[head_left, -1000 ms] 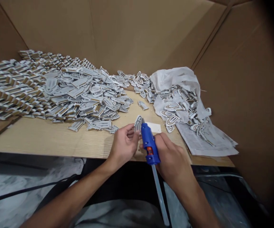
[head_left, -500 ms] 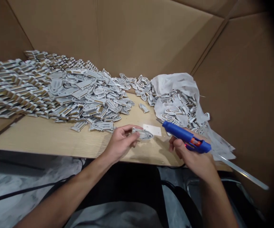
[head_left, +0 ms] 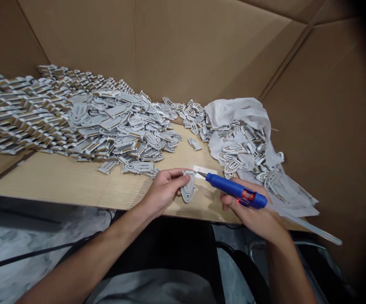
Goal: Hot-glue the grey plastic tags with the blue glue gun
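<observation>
Our left hand [head_left: 162, 195] pinches a grey piece [head_left: 188, 191] over the table [head_left: 75, 185]. Our right hand [head_left: 255, 215] grips the glue gun [head_left: 233, 191], its nozzle just beside the piece. Judging by the heap [head_left: 107, 122] behind, plenty remains.

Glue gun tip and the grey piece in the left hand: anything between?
Nothing, head view: the glue gun nearly touches the grey piece at its top; a white card lies on the table behind.

Small grey shield-shaped piece [head_left: 188, 191], pointed end down, pinched upright just above the tabletop [head_left: 75, 185]; blue glue gun [head_left: 236, 191] lying nearly level, nozzle aimed left beside the piece, clear glue stick [head_left: 310, 228] trailing right
</observation>
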